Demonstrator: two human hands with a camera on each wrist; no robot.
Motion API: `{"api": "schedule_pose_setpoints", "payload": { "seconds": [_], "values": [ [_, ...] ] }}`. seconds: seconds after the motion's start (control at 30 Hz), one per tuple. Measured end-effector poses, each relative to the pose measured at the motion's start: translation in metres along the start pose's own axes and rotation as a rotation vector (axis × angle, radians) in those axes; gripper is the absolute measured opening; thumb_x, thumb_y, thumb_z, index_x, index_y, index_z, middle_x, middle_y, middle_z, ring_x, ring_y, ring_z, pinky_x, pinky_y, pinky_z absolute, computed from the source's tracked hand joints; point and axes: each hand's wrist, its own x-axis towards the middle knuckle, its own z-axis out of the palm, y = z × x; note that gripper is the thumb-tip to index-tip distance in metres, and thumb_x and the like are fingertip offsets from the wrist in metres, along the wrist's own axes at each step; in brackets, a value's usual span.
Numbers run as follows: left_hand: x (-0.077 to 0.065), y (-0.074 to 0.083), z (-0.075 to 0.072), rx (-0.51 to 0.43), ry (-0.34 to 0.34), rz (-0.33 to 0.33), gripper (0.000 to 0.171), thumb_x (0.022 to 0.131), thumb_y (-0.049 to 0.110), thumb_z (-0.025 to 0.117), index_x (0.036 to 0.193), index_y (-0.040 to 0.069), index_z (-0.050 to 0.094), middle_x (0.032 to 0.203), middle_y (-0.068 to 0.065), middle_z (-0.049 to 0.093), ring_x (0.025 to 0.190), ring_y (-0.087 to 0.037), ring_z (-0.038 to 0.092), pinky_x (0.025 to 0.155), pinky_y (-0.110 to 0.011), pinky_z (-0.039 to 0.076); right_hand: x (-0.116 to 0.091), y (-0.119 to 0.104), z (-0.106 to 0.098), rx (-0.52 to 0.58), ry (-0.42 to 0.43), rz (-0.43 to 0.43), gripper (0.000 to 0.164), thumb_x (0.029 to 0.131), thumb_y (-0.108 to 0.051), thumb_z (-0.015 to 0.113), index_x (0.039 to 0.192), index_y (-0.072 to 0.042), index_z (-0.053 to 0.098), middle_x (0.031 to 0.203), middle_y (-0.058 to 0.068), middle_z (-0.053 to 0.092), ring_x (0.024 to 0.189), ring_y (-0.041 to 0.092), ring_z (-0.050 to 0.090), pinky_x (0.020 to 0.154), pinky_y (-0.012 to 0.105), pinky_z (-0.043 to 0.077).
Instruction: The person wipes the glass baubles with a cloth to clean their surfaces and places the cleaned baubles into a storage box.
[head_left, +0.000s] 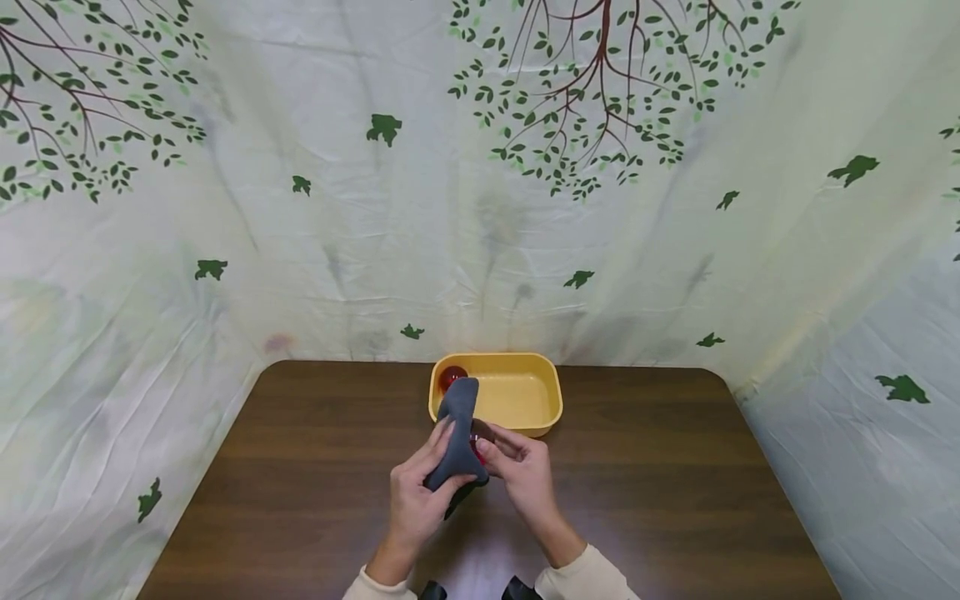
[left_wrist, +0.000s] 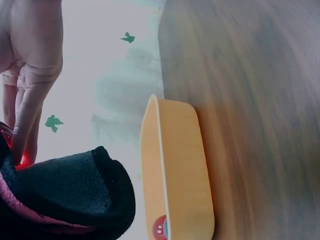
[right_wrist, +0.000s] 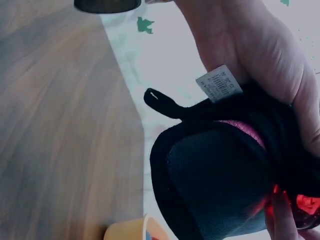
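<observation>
Near the front of the yellow tub, my left hand [head_left: 422,492] grips a dark grey cloth mitt [head_left: 459,425], fingers on one face and thumb on the other. The mitt has black edging, a hanging loop [right_wrist: 162,102], a white label [right_wrist: 219,83] and a pink inside. My right hand [head_left: 525,471] pinches a shiny dark red piece [head_left: 478,442] against the mitt's right side. That piece glows red in both wrist views; its full shape is hidden by fingers and cloth.
The yellow tub [head_left: 525,400] stands at the table's back edge, partly behind the mitt. A shiny red ball [head_left: 452,377] lies in its left end. Brown wooden table [head_left: 637,492] stretches out on both sides, with a leaf-printed curtain [head_left: 465,225] behind.
</observation>
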Motion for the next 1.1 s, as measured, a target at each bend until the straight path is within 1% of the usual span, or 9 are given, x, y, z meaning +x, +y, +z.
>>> {"api": "schedule_pose_setpoints", "payload": {
  "seconds": [0.07, 0.13, 0.37, 0.43, 0.5, 0.6, 0.8, 0.97, 1.1],
  "values": [
    [0.001, 0.001, 0.0, -0.012, 0.006, -0.015, 0.069, 0.054, -0.012, 0.086, 0.119, -0.01, 0.063, 0.122, -0.026, 0.06, 0.113, -0.023, 0.057, 0.097, -0.017, 0.042, 0.0, -0.002, 0.0, -0.011, -0.017, 0.003, 0.043, 0.087, -0.008, 0.07, 0.122, 0.014, 0.058, 0.114, 0.031, 0.063, 0.09, 0.017, 0.07, 0.074, 0.032, 0.057],
    [0.002, 0.004, -0.001, -0.049, 0.005, -0.087, 0.067, 0.056, -0.013, 0.085, 0.12, -0.01, 0.063, 0.123, -0.026, 0.06, 0.115, -0.02, 0.056, 0.097, -0.018, 0.042, 0.002, -0.003, -0.003, -0.031, -0.064, -0.021, 0.043, 0.087, -0.007, 0.071, 0.123, 0.013, 0.058, 0.116, 0.03, 0.062, 0.095, 0.017, 0.069, 0.078, 0.032, 0.056],
    [0.011, 0.021, -0.008, -0.353, 0.007, -0.597, 0.058, 0.08, -0.008, 0.072, 0.134, -0.007, 0.05, 0.126, -0.031, 0.056, 0.097, -0.009, 0.065, 0.081, -0.023, 0.054, 0.012, -0.008, -0.022, -0.171, -0.311, -0.267, 0.051, 0.082, 0.001, 0.074, 0.13, 0.006, 0.056, 0.126, 0.023, 0.06, 0.109, 0.019, 0.063, 0.091, 0.033, 0.051],
    [0.012, 0.023, -0.01, -0.418, -0.013, -0.678, 0.057, 0.084, -0.006, 0.069, 0.136, -0.008, 0.047, 0.127, -0.032, 0.054, 0.095, -0.011, 0.066, 0.08, -0.027, 0.055, 0.017, -0.009, -0.026, -0.232, -0.359, -0.366, 0.055, 0.079, 0.003, 0.076, 0.131, 0.005, 0.056, 0.128, 0.022, 0.059, 0.113, 0.019, 0.061, 0.09, 0.036, 0.052],
    [0.012, 0.022, -0.01, -0.446, -0.047, -0.711, 0.057, 0.085, -0.005, 0.067, 0.137, -0.009, 0.045, 0.128, -0.034, 0.053, 0.095, -0.013, 0.066, 0.081, -0.028, 0.055, 0.02, -0.009, -0.029, -0.266, -0.382, -0.437, 0.058, 0.076, 0.005, 0.077, 0.13, 0.004, 0.057, 0.129, 0.021, 0.058, 0.116, 0.02, 0.059, 0.09, 0.037, 0.053],
    [0.011, 0.019, -0.01, -0.44, -0.068, -0.702, 0.055, 0.085, -0.006, 0.067, 0.136, -0.01, 0.045, 0.123, -0.035, 0.055, 0.092, -0.013, 0.067, 0.079, -0.028, 0.055, 0.023, -0.006, -0.029, -0.268, -0.392, -0.481, 0.057, 0.075, 0.007, 0.077, 0.128, 0.007, 0.057, 0.127, 0.024, 0.059, 0.114, 0.021, 0.06, 0.087, 0.04, 0.054],
    [0.013, 0.008, -0.005, -0.341, -0.069, -0.597, 0.053, 0.082, -0.007, 0.071, 0.131, -0.01, 0.052, 0.117, -0.032, 0.061, 0.091, -0.01, 0.066, 0.08, -0.024, 0.054, 0.02, 0.0, -0.021, -0.185, -0.231, -0.299, 0.051, 0.077, 0.001, 0.078, 0.125, 0.007, 0.06, 0.122, 0.023, 0.062, 0.105, 0.02, 0.066, 0.085, 0.036, 0.054],
    [0.017, -0.004, -0.001, -0.262, -0.078, -0.45, 0.056, 0.075, -0.008, 0.076, 0.129, -0.004, 0.059, 0.122, -0.023, 0.062, 0.1, -0.009, 0.064, 0.087, -0.021, 0.051, 0.02, 0.002, -0.014, -0.136, -0.095, -0.161, 0.045, 0.083, -0.005, 0.075, 0.124, 0.005, 0.062, 0.121, 0.023, 0.063, 0.107, 0.028, 0.065, 0.087, 0.034, 0.053],
    [0.021, -0.012, 0.004, -0.177, -0.081, -0.286, 0.06, 0.068, -0.01, 0.08, 0.125, -0.004, 0.061, 0.125, -0.02, 0.06, 0.111, -0.02, 0.062, 0.094, -0.018, 0.045, 0.022, 0.0, -0.009, -0.101, -0.003, -0.034, 0.04, 0.088, -0.011, 0.071, 0.122, 0.007, 0.062, 0.115, 0.024, 0.065, 0.096, 0.025, 0.069, 0.08, 0.032, 0.056]
  ]
}}
